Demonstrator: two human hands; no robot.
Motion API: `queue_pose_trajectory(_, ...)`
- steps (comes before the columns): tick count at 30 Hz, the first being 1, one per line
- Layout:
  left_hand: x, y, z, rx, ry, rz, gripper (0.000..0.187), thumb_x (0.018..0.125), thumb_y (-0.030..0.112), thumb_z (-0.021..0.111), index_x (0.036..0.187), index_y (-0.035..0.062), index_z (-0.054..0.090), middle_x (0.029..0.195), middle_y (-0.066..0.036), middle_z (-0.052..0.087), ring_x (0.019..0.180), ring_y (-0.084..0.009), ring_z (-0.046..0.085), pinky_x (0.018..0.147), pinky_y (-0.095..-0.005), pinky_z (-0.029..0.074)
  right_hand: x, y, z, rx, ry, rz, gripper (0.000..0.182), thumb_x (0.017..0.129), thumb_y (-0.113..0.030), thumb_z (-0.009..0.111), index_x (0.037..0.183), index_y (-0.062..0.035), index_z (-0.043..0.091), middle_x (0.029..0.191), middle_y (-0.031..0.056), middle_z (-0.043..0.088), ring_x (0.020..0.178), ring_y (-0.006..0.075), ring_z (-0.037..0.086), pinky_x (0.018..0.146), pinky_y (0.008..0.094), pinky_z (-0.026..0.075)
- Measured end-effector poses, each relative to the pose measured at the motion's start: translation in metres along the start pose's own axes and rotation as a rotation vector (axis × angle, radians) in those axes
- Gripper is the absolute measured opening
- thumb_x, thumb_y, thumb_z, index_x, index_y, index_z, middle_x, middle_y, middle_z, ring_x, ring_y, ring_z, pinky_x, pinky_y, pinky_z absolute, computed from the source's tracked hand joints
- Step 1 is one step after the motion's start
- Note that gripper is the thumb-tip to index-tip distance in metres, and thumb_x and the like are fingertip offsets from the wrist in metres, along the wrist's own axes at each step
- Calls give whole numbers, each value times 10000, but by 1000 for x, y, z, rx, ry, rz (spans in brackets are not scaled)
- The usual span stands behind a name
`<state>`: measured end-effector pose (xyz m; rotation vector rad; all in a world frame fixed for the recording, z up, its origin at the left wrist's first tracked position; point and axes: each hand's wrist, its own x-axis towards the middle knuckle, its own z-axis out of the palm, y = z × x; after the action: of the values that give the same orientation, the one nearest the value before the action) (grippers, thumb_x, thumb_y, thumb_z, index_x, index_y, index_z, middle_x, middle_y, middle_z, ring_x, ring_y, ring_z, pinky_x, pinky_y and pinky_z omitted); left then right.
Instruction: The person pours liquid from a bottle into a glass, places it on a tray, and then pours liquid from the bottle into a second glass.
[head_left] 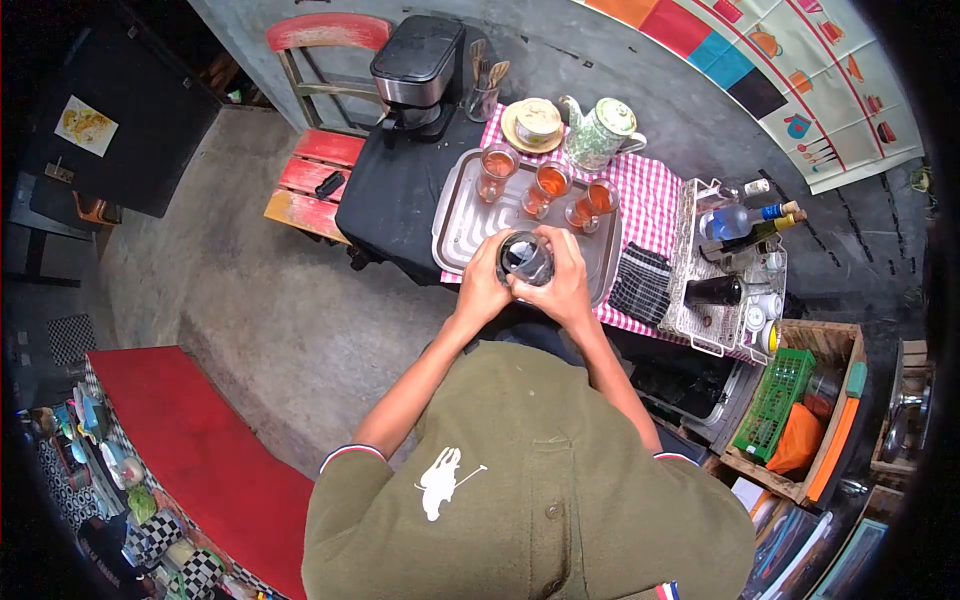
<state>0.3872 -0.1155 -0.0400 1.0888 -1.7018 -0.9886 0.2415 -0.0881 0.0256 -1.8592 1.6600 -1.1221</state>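
A dark, glassy cup-like container [526, 257] is held upright between both hands over the front edge of a metal tray [453, 222]. My left hand [484, 278] wraps round its left side, and my right hand [565, 276] grips its right side. What is inside the container is too small to make out clearly. Beyond it on the tray stand three glass mugs of reddish drink: one at the left [497, 172], one in the middle [546, 190] and one at the right [592, 205].
Behind the tray are a green speckled teapot [600, 135] and a lidded cup on a saucer [535, 122]. A coffee maker [418, 75] stands at the left. To the right are a folded dark cloth [640, 284], a white bottle rack [683, 250] and a wooden crate [846, 345].
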Motion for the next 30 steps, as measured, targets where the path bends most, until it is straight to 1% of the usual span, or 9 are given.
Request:
queue_pose_trajectory(17,-3,2,1,-20,2,3,642,710,66,746,1310,-4,527,1234,-196,622,1168,-360,617,994,-420,495,-1,2,-2,-26,-17,-28,662,588,-247,818,1138,26,572,1054,171,609,997,355,586,894,451,481)
queue_pose_trajectory(30,-3,1,1,-13,12,10,650,696,50,750,1306,1,529,1234,-190,624,1172,-365,612,996,-424,493,2,-3,-4,-18,-30,-20,667,599,-263,824,1142,33,576,1053,172,610,989,345,591,879,442,487)
